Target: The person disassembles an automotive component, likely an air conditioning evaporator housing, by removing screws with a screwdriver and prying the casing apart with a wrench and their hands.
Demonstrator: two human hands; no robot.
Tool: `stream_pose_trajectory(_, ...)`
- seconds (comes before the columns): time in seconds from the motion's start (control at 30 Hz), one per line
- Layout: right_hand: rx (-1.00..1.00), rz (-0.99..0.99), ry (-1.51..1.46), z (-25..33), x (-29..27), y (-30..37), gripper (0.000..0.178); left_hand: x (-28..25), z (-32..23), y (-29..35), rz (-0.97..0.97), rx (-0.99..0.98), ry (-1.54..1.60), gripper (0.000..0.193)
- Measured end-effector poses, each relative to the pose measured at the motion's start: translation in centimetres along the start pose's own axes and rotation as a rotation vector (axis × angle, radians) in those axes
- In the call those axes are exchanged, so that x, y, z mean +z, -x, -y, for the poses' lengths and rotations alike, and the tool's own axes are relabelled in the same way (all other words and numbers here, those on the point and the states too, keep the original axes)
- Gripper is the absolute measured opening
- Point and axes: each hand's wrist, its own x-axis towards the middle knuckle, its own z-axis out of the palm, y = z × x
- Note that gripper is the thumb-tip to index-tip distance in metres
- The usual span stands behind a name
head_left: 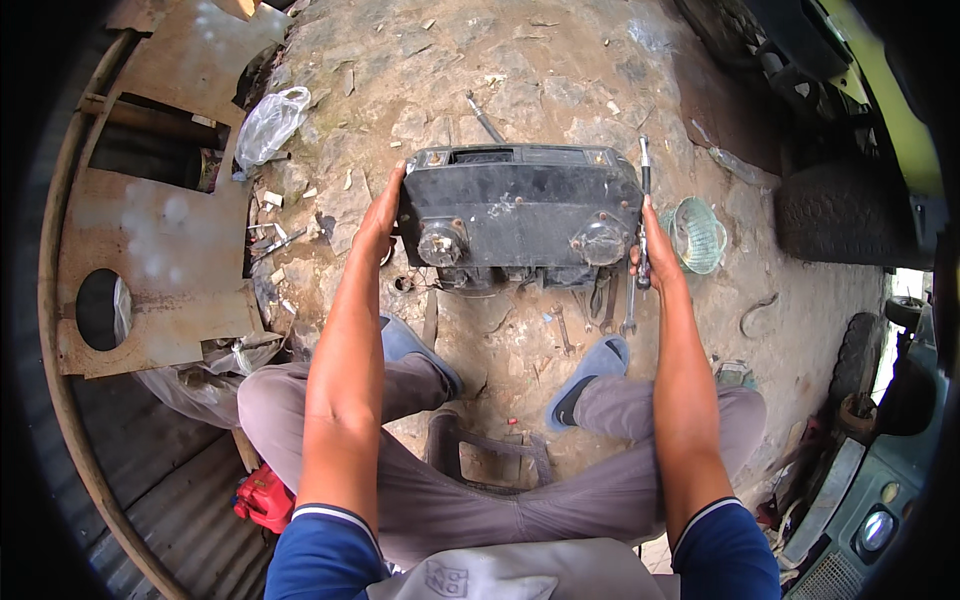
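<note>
Between my two hands stands a bulky black box-shaped unit [515, 200], dusty, with a round fitting low on each side and slots along its far edge. My left hand [380, 220] grips its left side, thumb and fingers along the edge. At its right side, my right hand [657, 245] is closed around a long chrome socket wrench [645, 165] and rests against the unit. Part of the fingers of both hands is hidden. Just below the right hand, a combination wrench [629, 308] lies on the ground, with a smaller spanner [563, 330] nearby.
A pale green basket [698, 236] stands right of my right hand. Beyond the unit lies another metal tool [484, 117]. Cut sheet panels [160, 225] and a plastic bag [272, 125] are at left. A tyre [840, 210] and vehicle parts line the right; a low stool [488, 445] is between my legs.
</note>
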Motion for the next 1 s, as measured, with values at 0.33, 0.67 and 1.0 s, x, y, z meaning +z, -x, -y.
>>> stream_pose_trajectory(0.33,0.044,0.086,-0.046,0.3,1.8,0.4,0.093,-2.1,2.3,-6.8,-0.403,0.451,-0.197,0.074)
stream_pose_trajectory(0.67,0.011,0.049,-0.068,-1.0,-0.1,1.3,0.080,3.6,-3.4,0.7,-0.349,0.590,-0.714,0.082)
stream_pose_trajectory(1.0,0.067,-0.061,-0.033,-4.0,-2.8,-2.0,0.082,2.9,-2.7,0.0,-0.304,0.574,-0.749,0.065)
